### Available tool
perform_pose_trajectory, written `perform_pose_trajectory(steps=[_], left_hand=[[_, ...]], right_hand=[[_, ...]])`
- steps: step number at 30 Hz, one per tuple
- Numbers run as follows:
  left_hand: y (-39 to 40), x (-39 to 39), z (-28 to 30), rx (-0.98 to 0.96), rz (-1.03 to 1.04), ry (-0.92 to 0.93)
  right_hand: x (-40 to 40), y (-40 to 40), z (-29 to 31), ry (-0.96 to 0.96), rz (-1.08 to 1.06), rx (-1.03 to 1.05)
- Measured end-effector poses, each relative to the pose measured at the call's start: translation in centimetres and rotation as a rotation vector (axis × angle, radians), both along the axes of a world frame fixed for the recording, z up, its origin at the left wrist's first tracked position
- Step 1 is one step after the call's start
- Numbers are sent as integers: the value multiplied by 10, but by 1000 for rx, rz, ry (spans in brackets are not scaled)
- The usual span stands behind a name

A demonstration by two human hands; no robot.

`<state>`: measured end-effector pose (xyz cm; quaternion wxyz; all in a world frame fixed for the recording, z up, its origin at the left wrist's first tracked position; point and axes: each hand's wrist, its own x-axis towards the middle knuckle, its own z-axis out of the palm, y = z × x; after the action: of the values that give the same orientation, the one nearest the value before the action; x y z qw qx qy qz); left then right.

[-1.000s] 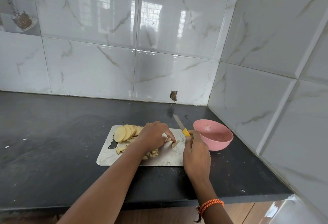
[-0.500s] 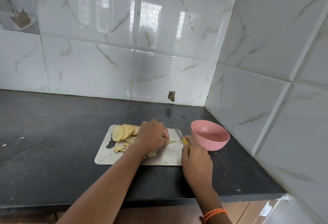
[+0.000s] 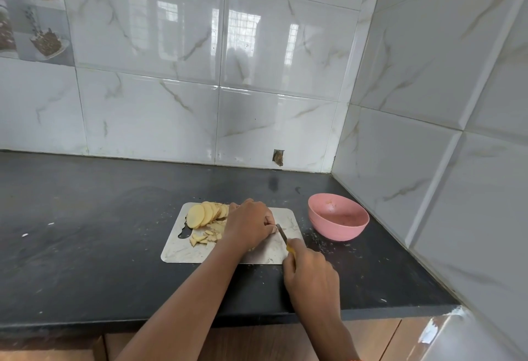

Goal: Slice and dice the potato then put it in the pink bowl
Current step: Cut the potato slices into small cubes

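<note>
A pale cutting board (image 3: 183, 252) lies on the black counter. A fanned row of potato slices (image 3: 204, 213) sits at its far left, with small diced pieces (image 3: 204, 237) in front of them. My left hand (image 3: 248, 223) curls over potato pieces in the board's middle, which it hides. My right hand (image 3: 310, 277) grips a yellow-handled knife (image 3: 283, 235); its blade angles down to the board right beside my left fingertips. The pink bowl (image 3: 338, 220) stands to the right of the board.
The black counter (image 3: 85, 232) runs left and ends at a front edge near me. Tiled walls close the back and the right side, right behind the bowl. Small scraps speckle the counter around the board.
The knife has come back and down from pointing toward the wall, its blade now at the board by my left fingers. My right hand has pulled toward me. The camera has tilted.
</note>
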<state>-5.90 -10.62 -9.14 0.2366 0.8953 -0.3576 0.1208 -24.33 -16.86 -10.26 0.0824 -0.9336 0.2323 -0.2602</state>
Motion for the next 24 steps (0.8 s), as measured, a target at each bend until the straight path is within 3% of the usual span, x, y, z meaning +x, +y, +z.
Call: perform_pose_trajectory(steps=[9,24], left_hand=[[-2,-1,-3,11,93,-10],[16,5,-1,22,45,24]], right_hand=[[-17,9,-2,10,1,25],[3,4,8,12,53,47]])
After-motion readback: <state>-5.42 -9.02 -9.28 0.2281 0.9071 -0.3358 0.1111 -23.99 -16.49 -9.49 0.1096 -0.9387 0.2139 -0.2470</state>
